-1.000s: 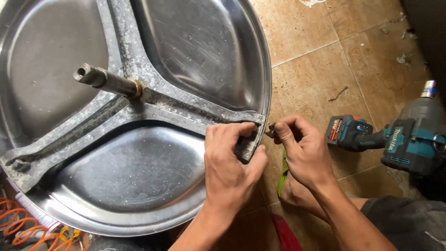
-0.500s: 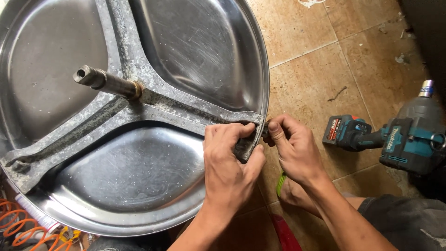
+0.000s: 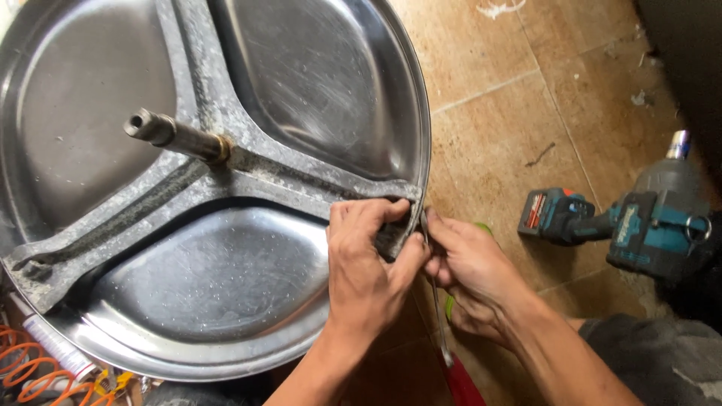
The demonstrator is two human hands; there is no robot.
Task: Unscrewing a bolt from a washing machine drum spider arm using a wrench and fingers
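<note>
A large round steel drum (image 3: 316,83) lies back-side up with a grey three-armed bracket (image 3: 113,218) and a centre shaft (image 3: 169,135) sticking up. My left hand (image 3: 368,271) grips the end of the bracket arm at the drum's right rim. My right hand (image 3: 470,274) presses against the rim just outside it and holds a thin metal wrench (image 3: 436,316) whose shaft hangs down toward the floor.
A teal and black cordless impact driver (image 3: 639,225) lies on the tan tiled floor (image 3: 511,105) at the right. An orange coiled hose (image 3: 26,368) and a white tube sit at the lower left. Something red (image 3: 462,387) lies below my hands.
My right hand has moved left, closing onto the drum rim beside my left hand. The view has shifted slightly; the drum and driver stay in place.
</note>
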